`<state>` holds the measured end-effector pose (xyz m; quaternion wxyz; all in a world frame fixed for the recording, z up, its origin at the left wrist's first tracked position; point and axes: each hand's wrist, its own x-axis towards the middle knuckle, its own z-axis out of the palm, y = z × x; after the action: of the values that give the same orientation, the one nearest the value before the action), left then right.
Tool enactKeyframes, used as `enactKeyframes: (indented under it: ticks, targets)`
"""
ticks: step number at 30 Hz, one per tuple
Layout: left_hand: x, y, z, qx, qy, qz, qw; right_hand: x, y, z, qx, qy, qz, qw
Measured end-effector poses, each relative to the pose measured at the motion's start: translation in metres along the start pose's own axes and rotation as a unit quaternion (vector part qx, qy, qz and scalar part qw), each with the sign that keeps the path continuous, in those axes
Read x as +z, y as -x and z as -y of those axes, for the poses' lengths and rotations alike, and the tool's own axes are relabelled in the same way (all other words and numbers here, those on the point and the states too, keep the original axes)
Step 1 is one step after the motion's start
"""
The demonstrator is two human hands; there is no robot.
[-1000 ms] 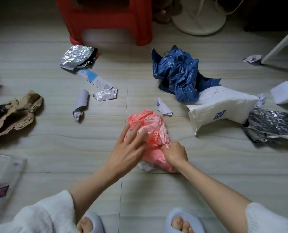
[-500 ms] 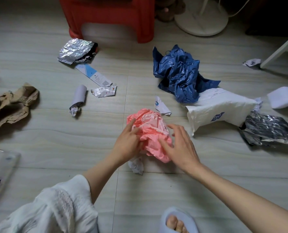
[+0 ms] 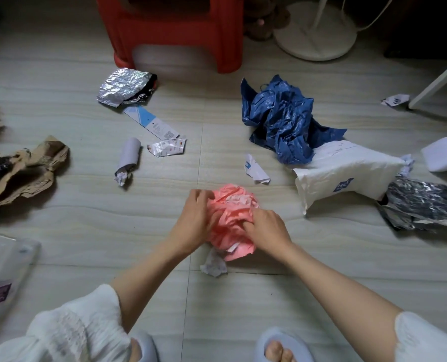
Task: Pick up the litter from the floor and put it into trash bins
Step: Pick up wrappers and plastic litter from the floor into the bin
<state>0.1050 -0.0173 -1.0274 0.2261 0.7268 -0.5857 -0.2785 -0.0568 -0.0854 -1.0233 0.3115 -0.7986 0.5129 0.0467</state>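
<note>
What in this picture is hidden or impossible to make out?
Head view only:
- Trash bins: none in view.
- Pink crumpled wrapper: its sides are covered by the left hand and right hand.
- Printed card: text too small to read.
- Brown crumpled paper: cut off by the left edge.
- Clear plastic packet: blurred and cut off at the left edge.

The pale tiled floor point(image 3: 91, 231) carries scattered litter: a crumpled pink paper wad point(image 3: 232, 220), a blue plastic bag point(image 3: 282, 121), a white mailer bag point(image 3: 347, 176) and torn brown paper point(image 3: 26, 171). Silver foil wrappers point(image 3: 123, 86) point(image 3: 423, 205), a rolled paper tube point(image 3: 129, 155) and small paper scraps point(image 3: 253, 169) point(image 3: 214, 265) lie among them. A red plastic stool point(image 3: 175, 30) and a white fan base point(image 3: 313, 37) stand at the far side.
</note>
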Motion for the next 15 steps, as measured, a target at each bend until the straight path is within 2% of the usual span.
enactKeyframes:
  ticks: [2, 4, 5, 6, 8, 11, 13, 14, 15]
  targets:
    - [0.003, 0.004, 0.002, 0.122, -0.141, -0.058, 0.981, 0.001, -0.009, 0.0, 0.115, -0.085, 0.009, 0.99]
    - [0.008, 0.012, 0.011, 0.236, -0.271, -0.019, 0.933, 0.001, -0.016, -0.002, 0.185, -0.149, 0.025, 0.971]
    - [0.009, 0.017, 0.016, 0.257, -0.316, 0.025, 0.913, 0.001, -0.019, -0.003, 0.209, -0.173, 0.03, 0.962]
    - [0.01, 0.02, 0.021, 0.256, -0.34, 0.06, 0.903, 0.002, -0.02, -0.003, 0.225, -0.19, 0.028, 0.955]
    - [0.014, 0.021, 0.024, 0.22, -0.344, 0.091, 0.908, 0.004, -0.021, -0.001, 0.248, -0.225, 0.02, 0.942]
    - [0.017, 0.002, 0.011, 0.163, -0.256, 0.06, 0.951, 0.009, -0.021, -0.003, 0.3, -0.326, 0.011, 0.897]
    - [0.016, -0.011, 0.001, 0.144, -0.217, 0.031, 0.965, 0.007, -0.017, -0.004, 0.307, -0.409, 0.005, 0.86]
    - [0.016, -0.016, -0.003, 0.129, -0.213, 0.024, 0.968, 0.005, -0.014, -0.006, 0.286, -0.415, -0.013, 0.864]
    - [0.016, -0.019, -0.007, 0.11, -0.211, 0.023, 0.971, 0.001, -0.009, -0.008, 0.244, -0.379, -0.037, 0.892]
